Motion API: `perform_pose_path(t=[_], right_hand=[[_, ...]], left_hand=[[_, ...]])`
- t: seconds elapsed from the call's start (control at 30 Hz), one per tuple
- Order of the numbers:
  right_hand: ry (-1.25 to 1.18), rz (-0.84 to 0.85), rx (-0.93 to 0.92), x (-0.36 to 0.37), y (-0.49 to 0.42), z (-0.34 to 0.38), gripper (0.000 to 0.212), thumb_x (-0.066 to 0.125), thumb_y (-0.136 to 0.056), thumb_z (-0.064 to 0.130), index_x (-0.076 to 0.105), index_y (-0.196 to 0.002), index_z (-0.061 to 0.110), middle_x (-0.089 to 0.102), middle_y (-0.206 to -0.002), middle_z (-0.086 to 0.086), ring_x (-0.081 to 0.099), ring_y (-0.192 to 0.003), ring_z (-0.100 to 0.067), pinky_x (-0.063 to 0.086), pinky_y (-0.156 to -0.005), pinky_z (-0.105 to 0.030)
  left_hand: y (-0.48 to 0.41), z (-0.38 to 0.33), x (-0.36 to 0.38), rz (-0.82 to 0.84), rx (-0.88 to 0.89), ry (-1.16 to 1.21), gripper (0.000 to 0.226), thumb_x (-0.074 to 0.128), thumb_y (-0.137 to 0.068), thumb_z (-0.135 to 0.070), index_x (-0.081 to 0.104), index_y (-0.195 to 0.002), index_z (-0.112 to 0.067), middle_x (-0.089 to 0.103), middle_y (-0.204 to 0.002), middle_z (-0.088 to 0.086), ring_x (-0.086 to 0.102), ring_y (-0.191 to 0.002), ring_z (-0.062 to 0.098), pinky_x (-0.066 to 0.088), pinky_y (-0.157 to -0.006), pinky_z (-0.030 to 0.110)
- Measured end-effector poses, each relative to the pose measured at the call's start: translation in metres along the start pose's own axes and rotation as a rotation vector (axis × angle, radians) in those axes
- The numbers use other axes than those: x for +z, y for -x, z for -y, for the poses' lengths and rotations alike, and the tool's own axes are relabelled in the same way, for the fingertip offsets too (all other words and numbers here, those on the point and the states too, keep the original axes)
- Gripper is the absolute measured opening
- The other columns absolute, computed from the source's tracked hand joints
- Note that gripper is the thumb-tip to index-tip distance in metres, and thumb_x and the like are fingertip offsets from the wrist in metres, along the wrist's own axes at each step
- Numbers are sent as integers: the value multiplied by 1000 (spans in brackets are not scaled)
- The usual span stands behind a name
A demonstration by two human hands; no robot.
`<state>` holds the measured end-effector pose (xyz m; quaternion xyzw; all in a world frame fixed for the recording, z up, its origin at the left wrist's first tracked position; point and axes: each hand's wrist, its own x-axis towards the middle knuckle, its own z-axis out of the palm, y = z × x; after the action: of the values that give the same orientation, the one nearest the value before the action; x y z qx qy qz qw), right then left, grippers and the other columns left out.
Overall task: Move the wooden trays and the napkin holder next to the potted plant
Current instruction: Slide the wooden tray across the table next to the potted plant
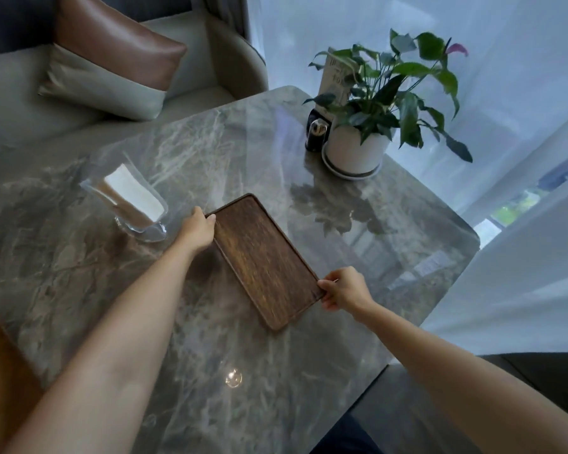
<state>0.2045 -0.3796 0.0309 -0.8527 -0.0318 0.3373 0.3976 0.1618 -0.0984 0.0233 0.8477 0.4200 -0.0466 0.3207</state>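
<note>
Barely begun, both the left hand (199, 229) and right hand (343, 290) grip the dark rectangular wooden tray (263, 260) mid-table, while the clear glass napkin holder (130, 199) and the white-potted green plant (358, 145) stand well apart.

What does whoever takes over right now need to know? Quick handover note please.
Left hand grips the far-left edge of the dark wooden tray; right hand grips its near-right corner.
Tray is mid-table, well short of the potted plant at the far right corner.
Napkin holder stands untouched, left of the tray.
A second wooden tray lies at the near-left edge.
Done: nothing placed yet. Left: both trays and the holder.
</note>
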Motion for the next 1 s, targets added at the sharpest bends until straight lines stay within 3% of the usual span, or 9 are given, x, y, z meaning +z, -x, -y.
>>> perform_pose_path(t=[0.3, 0.53, 0.63, 0.8, 1.0], right_hand=[[25, -25, -39, -86, -88, 17, 19, 55, -89, 10, 64, -80, -5, 61, -57, -11, 59, -47, -17, 54, -45, -22], [40, -14, 0, -114, -159, 22, 28, 53, -89, 9, 54, -62, 7, 58, -54, -12, 56, -44, -17, 53, -49, -25], [36, 9, 26, -122, -184, 21, 22, 53, -90, 10, 56, -69, 1, 56, -51, -12, 55, -39, -15, 49, -40, -22], [89, 34, 55, -132, -215, 22, 18, 54, -90, 14, 61, -86, -3, 59, -51, -10, 58, -42, -15, 52, -44, -23], [130, 60, 52, -136, -230, 26, 21, 52, -90, 14, 61, -91, -4, 59, -49, -8, 54, -32, -6, 50, -41, -18]], left_hand=[[-57, -92, 27, -18, -55, 35, 42, 33, -98, -28, 37, -124, 5, 46, -131, 33, 46, -120, 44, 39, -97, 42], [-111, -137, 53, -18, -85, -11, 45, 33, -98, -26, 36, -127, 9, 44, -134, 35, 42, -124, 46, 36, -101, 45], [-130, -147, 64, -10, -103, -28, 47, 33, -98, -24, 33, -130, 11, 41, -136, 36, 40, -126, 47, 34, -103, 44], [-150, -152, 82, 2, -145, -44, 48, 32, -98, -26, 32, -131, 9, 41, -136, 36, 40, -126, 46, 34, -103, 43], [-163, -157, 89, -10, -135, -36, 44, 32, -98, -24, 34, -128, 9, 42, -134, 37, 42, -124, 46, 36, -100, 43]])
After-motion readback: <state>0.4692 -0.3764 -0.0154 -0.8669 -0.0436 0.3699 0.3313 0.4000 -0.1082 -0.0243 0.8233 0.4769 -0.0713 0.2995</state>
